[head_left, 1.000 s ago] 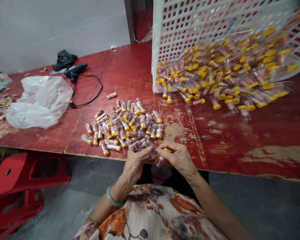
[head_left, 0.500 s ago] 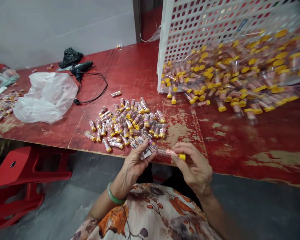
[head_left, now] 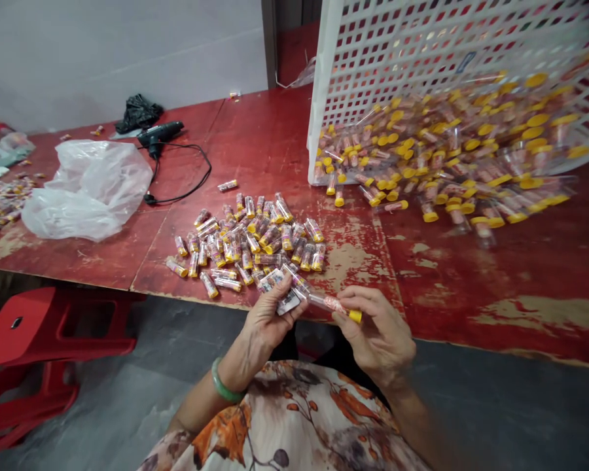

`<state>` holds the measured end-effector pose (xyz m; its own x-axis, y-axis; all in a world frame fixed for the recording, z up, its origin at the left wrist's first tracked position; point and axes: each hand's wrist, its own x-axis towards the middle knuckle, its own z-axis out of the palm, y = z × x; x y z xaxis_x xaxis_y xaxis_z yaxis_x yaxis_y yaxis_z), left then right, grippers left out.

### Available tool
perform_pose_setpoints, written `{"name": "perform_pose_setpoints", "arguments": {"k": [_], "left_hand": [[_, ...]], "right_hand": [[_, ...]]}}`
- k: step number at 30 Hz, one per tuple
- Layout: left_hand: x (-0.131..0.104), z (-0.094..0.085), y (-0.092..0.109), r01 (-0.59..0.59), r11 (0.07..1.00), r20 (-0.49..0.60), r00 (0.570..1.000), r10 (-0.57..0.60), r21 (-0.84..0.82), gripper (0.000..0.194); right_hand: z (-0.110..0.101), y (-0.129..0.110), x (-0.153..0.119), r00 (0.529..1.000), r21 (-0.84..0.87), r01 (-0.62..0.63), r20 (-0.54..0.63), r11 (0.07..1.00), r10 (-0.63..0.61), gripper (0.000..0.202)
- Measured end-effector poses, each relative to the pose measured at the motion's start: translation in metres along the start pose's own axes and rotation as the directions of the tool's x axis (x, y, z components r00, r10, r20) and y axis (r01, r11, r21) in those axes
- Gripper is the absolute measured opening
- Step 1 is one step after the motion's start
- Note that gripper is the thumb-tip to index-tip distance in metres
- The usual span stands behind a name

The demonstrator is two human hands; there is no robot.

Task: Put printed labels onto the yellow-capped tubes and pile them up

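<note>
My left hand (head_left: 262, 326) pinches a small stack of printed plastic labels (head_left: 288, 303) between thumb and fingers, near the table's front edge. In my right hand (head_left: 383, 337) is a clear tube (head_left: 326, 301) with pink contents and a yellow cap, its cap end toward my palm. The tube's far end meets the labels at my left fingertips; whether it is inside one I cannot tell. Just beyond my left hand lies a pile of tubes (head_left: 245, 239) with printed wraps and yellow caps.
A white plastic basket (head_left: 319, 124) lies tipped at the right, with many yellow-capped tubes (head_left: 436, 147) spilling onto the red table (head_left: 269, 144). At the left are a clear plastic bag (head_left: 91, 190), a corded heat gun (head_left: 160, 133), a black bag (head_left: 138, 112), more tubes and a red stool (head_left: 24, 327).
My right hand has tilted the tube so its capped end sits slightly lower. The left hand keeps its hold on the labels. The view has shifted a little.
</note>
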<state>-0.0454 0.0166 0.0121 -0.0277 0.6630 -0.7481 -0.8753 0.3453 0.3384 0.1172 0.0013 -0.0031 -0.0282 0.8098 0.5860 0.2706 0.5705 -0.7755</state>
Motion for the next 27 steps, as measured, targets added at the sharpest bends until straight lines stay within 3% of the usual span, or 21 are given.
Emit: {"name": "perform_pose_setpoints", "arguments": {"k": [7, 11, 16, 21, 25, 27], "left_hand": [[0.001, -0.003, -0.001, 0.05, 0.998, -0.031, 0.998, -0.049, 0.041, 0.006], [0.003, -0.006, -0.001, 0.024, 1.0, 0.064, 0.998, -0.025, 0.018, 0.007], [0.005, -0.005, -0.003, -0.077, 0.996, 0.099, 0.993, 0.072, 0.054, 0.015], [0.007, -0.007, -0.003, -0.226, 0.966, 0.109, 0.971, 0.212, 0.127, 0.027], [0.008, -0.01, -0.004, -0.249, 0.951, 0.129, 0.965, 0.228, 0.184, 0.031], [0.008, -0.011, -0.005, -0.232, 0.952, 0.136, 0.969, 0.208, 0.199, 0.03]], "right_hand": [[0.009, 0.009, -0.009, 0.994, 0.064, -0.108, -0.017, 0.992, 0.11, 0.021], [0.011, 0.012, -0.012, 0.998, -0.077, 0.06, 0.002, 0.995, -0.06, 0.033], [0.014, 0.004, -0.01, 0.969, -0.255, 0.245, 0.054, 0.935, -0.239, 0.045], [0.016, 0.005, -0.009, 0.974, -0.249, 0.19, -0.072, 0.95, -0.213, 0.033], [0.017, 0.008, -0.011, 0.985, -0.173, 0.12, -0.102, 0.978, -0.139, 0.028], [0.018, 0.009, -0.014, 0.993, -0.083, 0.025, -0.115, 0.996, -0.035, 0.024]]}}
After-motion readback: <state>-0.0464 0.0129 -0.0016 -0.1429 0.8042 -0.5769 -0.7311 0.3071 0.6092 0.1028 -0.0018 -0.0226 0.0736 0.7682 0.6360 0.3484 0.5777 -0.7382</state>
